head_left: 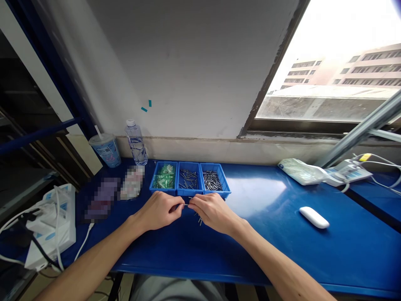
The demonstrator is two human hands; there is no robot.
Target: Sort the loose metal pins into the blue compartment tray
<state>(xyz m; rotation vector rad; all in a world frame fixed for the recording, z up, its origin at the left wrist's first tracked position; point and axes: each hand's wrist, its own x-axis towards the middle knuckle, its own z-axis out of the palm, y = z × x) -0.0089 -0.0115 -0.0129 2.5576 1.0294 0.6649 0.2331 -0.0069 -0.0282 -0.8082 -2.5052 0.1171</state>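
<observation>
My left hand (163,209) is closed, thumb and forefinger pinching one end of a thin metal pin (186,204). The fingertips of my right hand (213,211) close on its other end, so the pin bridges the small gap between my hands. Several more thin metal pins (200,221) show just below my right fingers; whether they are held or lie on the table I cannot tell. Right behind my hands stand three joined blue bins: the left bin (153,184) has green packets, the middle bin (189,192) scattered metal pins, the right bin (226,188) a denser heap of them.
The blue table (257,234) runs along a wall. At its back left are a lidded cup (108,151) and a water bottle (137,144). Power strips with cables (53,228) lie at far left. On the right are a white case (314,217) and a plastic packet (300,171).
</observation>
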